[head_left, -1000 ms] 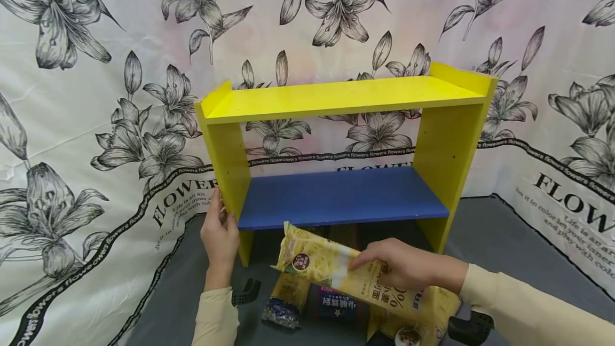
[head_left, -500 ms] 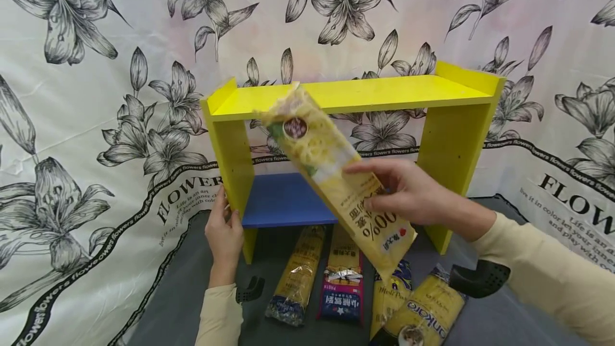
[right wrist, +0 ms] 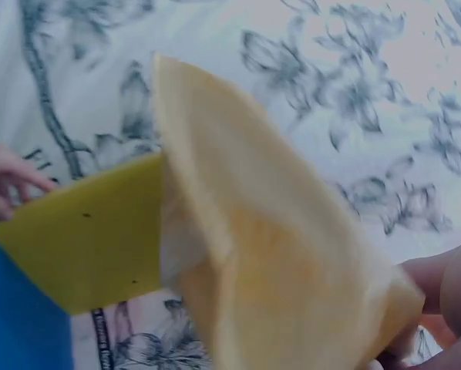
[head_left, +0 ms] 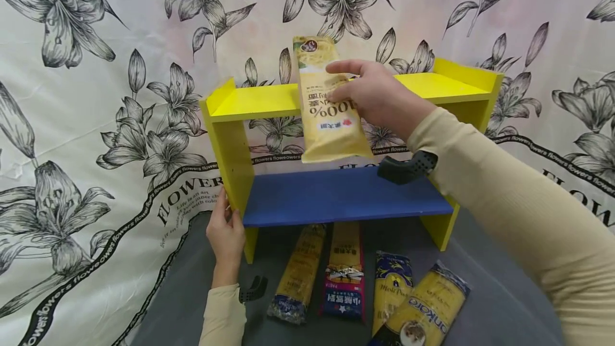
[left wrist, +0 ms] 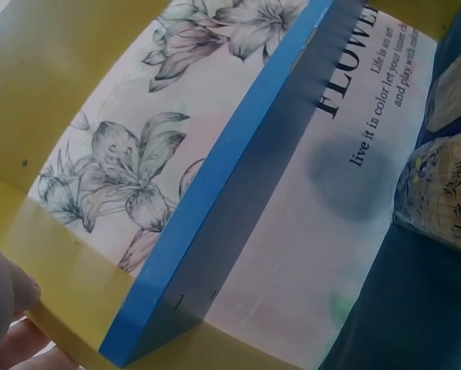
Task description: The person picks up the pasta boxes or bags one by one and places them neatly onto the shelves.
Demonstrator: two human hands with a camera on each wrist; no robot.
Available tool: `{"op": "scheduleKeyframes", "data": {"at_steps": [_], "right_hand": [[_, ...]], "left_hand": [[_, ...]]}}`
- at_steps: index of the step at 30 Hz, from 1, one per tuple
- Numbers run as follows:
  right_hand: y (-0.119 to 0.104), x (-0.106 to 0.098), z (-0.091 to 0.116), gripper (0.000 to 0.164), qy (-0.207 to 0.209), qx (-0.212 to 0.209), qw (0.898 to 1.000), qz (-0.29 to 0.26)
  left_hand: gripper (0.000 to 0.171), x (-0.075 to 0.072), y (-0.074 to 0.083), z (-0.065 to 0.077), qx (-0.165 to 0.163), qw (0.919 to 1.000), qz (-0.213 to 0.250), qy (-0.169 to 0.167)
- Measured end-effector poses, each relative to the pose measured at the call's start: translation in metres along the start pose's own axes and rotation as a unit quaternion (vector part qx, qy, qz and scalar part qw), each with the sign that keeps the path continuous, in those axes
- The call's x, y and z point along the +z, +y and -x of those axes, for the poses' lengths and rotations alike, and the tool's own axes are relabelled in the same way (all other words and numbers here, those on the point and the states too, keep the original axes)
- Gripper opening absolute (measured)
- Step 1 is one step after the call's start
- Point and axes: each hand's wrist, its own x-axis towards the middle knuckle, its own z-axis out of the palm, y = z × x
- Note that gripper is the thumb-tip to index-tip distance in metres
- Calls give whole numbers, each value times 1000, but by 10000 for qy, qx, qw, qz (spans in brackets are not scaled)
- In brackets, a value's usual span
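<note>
My right hand (head_left: 372, 92) holds a yellow pasta packet (head_left: 331, 132) by its right edge, thumb and fingers on the wrapper. The packet stands nearly upright in front of the yellow top board of the small shelf (head_left: 269, 99). In the right wrist view the back of the packet (right wrist: 269, 270) looks plain and blurred. My left hand (head_left: 227, 239) grips the front edge of the shelf's left side panel (head_left: 226, 159), level with the blue board (head_left: 341, 194). Up close in the left wrist view, its thumb and fingertips (left wrist: 30, 343) lie at that yellow panel.
Below and in front of the blue board lie several pasta packets: a gold one (head_left: 299, 276), a pink and blue one (head_left: 343, 292), and two overlapping yellow and blue ones (head_left: 391, 287) at the right. They rest on a grey surface (head_left: 490, 282). A flower-printed cloth (head_left: 158, 15) hangs behind.
My right hand has lifted the pasta packet from low in front of the shelf up to the top board, turning it from slanted to nearly upright. My left hand stays at the side panel.
</note>
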Motion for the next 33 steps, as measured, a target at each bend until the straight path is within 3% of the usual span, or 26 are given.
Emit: {"op": "scheduleKeyframes", "data": {"at_steps": [5,9,16,20,25,27,33], "right_hand": [[-10,5,-25,65,-277,477,9982,-227],[-16,-2,-31,69,-721,614,9947,403],[-20,-13,-8,76,-968,363,9870,1229],[-11,-24,17,79,-1339,-68,9698,2039],[7,-34,35,66,-1636,-985,9232,3335],[12,-35,35,60,-1635,-1184,9110,3596],[19,-22,23,59,-1575,-1249,9149,3501]], "left_hand": [[60,-2,0,1,0,9999,-7,126],[58,-2,3,0,-15,9999,-3,140],[58,-3,3,0,-102,9999,-19,121],[58,-4,3,-1,-75,9999,-24,99],[56,-5,4,-3,-16,10000,34,92],[56,-5,3,-3,-19,9999,47,98],[55,-2,4,0,-135,9999,54,74]]}}
